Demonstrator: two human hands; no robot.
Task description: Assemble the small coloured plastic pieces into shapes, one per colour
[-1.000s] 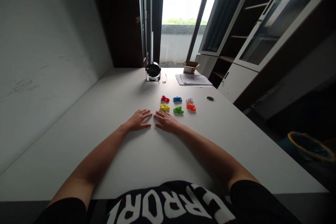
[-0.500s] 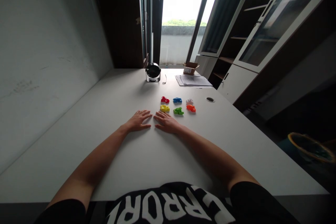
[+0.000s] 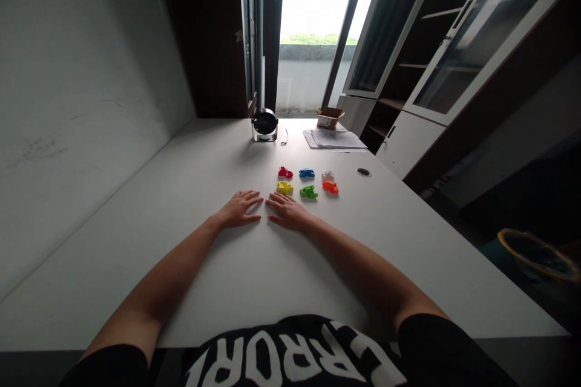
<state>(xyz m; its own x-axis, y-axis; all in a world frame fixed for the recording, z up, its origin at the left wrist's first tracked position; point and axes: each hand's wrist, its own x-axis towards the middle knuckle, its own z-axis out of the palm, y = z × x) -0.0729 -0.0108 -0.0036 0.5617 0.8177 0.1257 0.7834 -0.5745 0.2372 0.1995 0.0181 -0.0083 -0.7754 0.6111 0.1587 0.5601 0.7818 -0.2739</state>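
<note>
Nothing's shifted: my left hand [image 3: 238, 208] and right hand [image 3: 288, 211] lie spread and empty, fingers angled inward; yellow piece [image 3: 285, 188] sits at my right hand's twelve o'clock, long axis running three-to-nine.

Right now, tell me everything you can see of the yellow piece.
The yellow plastic piece is small and chunky with a notched outline, details too small to tell. It lies on the white table, with the red piece behind it and the green piece beside it. Fingertips of the right hand stop just short of it.
</note>
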